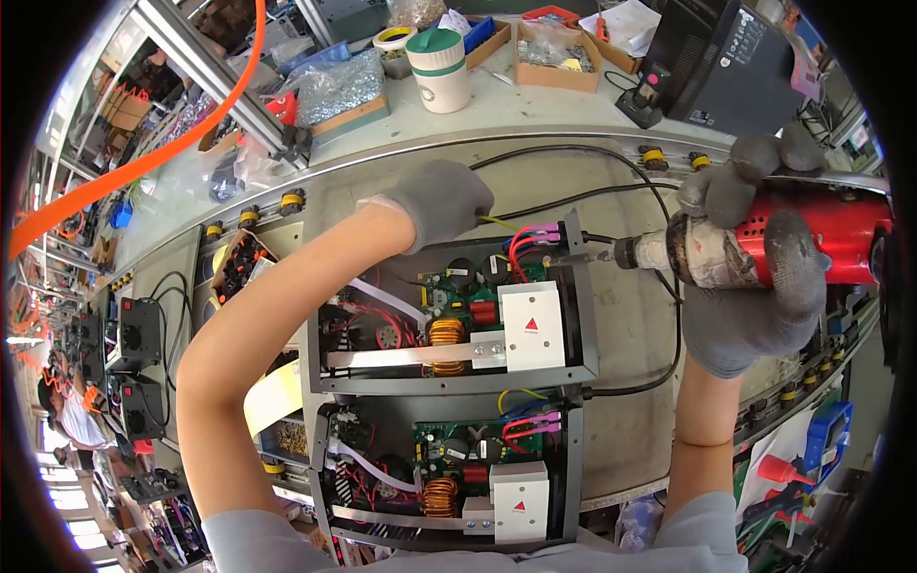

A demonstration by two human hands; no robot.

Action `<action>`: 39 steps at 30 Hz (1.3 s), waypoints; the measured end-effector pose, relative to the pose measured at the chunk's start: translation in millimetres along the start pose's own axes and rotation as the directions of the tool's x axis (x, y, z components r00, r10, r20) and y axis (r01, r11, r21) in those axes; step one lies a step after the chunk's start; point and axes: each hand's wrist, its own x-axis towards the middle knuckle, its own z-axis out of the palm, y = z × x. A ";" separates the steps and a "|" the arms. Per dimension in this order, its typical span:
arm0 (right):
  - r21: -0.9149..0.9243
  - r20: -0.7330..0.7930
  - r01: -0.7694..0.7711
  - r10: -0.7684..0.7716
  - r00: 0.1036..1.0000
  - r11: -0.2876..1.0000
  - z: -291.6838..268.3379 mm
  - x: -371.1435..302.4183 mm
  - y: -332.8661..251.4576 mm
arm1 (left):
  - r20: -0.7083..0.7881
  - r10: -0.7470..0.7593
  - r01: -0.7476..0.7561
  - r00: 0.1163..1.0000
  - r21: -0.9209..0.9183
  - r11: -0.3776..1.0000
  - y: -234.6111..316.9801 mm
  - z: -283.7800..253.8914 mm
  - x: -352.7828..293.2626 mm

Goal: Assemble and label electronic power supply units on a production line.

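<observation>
Red drill level in curled right hand

You're wearing dark grey on left hand and right hand; sleeves are showing paler grey, drill red, wire yellow-green, circuit board green, coil copper-orange, cover plate white with red triangle.

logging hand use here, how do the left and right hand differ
The left hand pinches a thin yellow-green wire; the right hand wraps around a red power tool. The left hand is beside the far open unit; the right hand is farther right. Both wear grey gloves.
</observation>
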 end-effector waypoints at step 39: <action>-0.515 0.217 0.074 0.046 0.975 0.854 13.3 -1.1 70.2 | 0.274 -0.246 0.330 0.930 -0.917 0.226 21.1 69.9 27.3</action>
